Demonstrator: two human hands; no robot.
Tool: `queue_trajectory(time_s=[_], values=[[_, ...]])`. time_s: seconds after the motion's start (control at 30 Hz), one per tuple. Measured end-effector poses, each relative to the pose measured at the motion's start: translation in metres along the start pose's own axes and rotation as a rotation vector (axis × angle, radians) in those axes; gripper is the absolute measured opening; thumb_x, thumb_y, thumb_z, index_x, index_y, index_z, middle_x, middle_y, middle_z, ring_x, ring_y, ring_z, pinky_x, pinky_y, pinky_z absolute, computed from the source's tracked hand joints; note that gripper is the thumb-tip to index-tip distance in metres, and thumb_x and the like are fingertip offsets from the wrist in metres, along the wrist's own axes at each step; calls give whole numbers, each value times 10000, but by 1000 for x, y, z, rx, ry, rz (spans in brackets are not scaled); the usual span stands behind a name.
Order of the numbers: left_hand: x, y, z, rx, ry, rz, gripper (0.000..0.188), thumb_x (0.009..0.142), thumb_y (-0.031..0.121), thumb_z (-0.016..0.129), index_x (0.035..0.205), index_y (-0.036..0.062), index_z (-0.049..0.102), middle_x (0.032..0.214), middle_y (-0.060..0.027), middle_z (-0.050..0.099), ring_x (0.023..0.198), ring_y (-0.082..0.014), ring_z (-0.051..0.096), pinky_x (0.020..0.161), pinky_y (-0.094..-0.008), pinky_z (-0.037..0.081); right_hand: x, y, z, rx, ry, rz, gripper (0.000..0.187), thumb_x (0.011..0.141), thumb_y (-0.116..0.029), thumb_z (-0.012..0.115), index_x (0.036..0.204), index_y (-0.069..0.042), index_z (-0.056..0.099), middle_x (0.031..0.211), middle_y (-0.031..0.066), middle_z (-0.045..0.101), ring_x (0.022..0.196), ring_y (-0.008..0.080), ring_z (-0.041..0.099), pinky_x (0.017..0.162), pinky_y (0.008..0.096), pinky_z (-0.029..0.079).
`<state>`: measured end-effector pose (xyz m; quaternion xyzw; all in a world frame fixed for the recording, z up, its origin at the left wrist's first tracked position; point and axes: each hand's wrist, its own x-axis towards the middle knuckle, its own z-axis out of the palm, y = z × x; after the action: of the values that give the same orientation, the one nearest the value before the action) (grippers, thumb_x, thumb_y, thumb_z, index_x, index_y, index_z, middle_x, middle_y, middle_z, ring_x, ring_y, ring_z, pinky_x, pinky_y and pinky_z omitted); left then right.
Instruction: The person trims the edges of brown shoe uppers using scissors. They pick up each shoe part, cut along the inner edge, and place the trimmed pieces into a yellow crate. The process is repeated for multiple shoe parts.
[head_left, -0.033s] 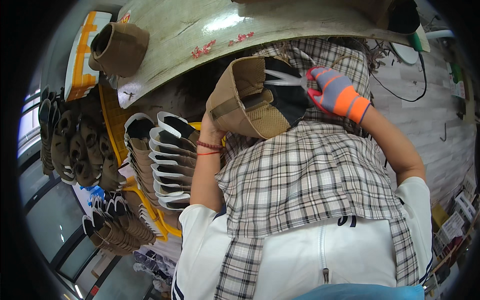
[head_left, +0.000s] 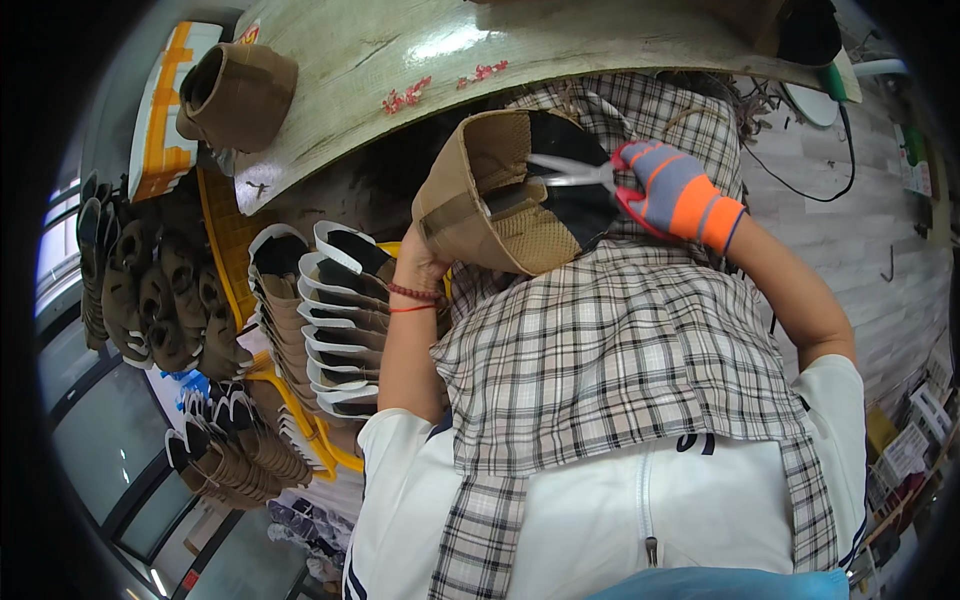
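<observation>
A tan shoe upper [head_left: 455, 190] with a dark lining and a mesh inner face is held up in front of my apron. My bare left hand [head_left: 422, 258] grips its left lower side, with the fingers partly hidden behind it. My right hand [head_left: 680, 192], in a grey and orange glove, is closed round the red handles of a pair of scissors [head_left: 575, 172]. The scissors' blades are apart and lie over the upper's opening, against the dark lining. Whether they touch the material I cannot tell.
A worktable [head_left: 350, 95] crosses the top, with another tan upper [head_left: 245, 95] on its left end. Stacked uppers with white edges [head_left: 340, 320] stand by a yellow basket [head_left: 228, 250] on my left. More uppers [head_left: 160, 290] hang beyond. A black cord [head_left: 845, 150] dangles at right.
The scissors and my right hand have shifted slightly downward over the upper. My left hand and the upper stay almost in place.
</observation>
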<state>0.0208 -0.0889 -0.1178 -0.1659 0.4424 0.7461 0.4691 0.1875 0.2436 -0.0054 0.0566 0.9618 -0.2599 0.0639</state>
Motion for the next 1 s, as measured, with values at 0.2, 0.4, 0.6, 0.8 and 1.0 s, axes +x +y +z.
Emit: queue_trajectory(time_s=[0.2, 0.4, 0.6, 0.8, 1.0], values=[[-47, 7, 33, 211, 7, -172, 281, 835, 125, 678, 1088, 23, 612, 965, -114, 676, 782, -240, 668, 504, -323, 524, -5, -13, 0, -127, -421, -104, 400, 794, -392, 615, 993, -46, 628, 893, 125, 660, 877, 305, 632, 743, 386, 514], [-40, -12, 3, 288, -38, -151, 243, 838, 104, 668, 1054, 5, 615, 930, -123, 675, 728, -234, 662, 516, -303, 524, 8, -20, 5, -224, -469, -138, 373, 791, -384, 642, 985, -66, 645, 819, 98, 678, 752, 290, 659, 682, 382, 525], [-45, -15, 5, 331, -34, -94, 223, 844, 93, 647, 1034, -19, 611, 885, -144, 676, 628, -240, 652, 497, -291, 521, 6, -14, -1, -316, -237, -232, 325, 779, -376, 686, 947, -99, 665, 742, 39, 671, 705, 239, 662, 642, 338, 517], [-48, -13, 3, 400, 16, -103, 217, 848, 98, 641, 1030, -15, 604, 892, -147, 669, 655, -236, 654, 509, -298, 526, 1, -4, 6, -146, -65, -286, 276, 733, -309, 716, 922, -116, 658, 758, 66, 651, 757, 233, 638, 678, 350, 499], [-55, -16, 21, 246, 49, 3, 284, 819, 58, 679, 1076, -21, 587, 1000, -121, 639, 823, -200, 651, 690, -294, 547, 12, -26, 0, -285, -407, -22, 262, 734, -283, 711, 927, -111, 668, 847, 62, 662, 807, 218, 639, 715, 342, 492]])
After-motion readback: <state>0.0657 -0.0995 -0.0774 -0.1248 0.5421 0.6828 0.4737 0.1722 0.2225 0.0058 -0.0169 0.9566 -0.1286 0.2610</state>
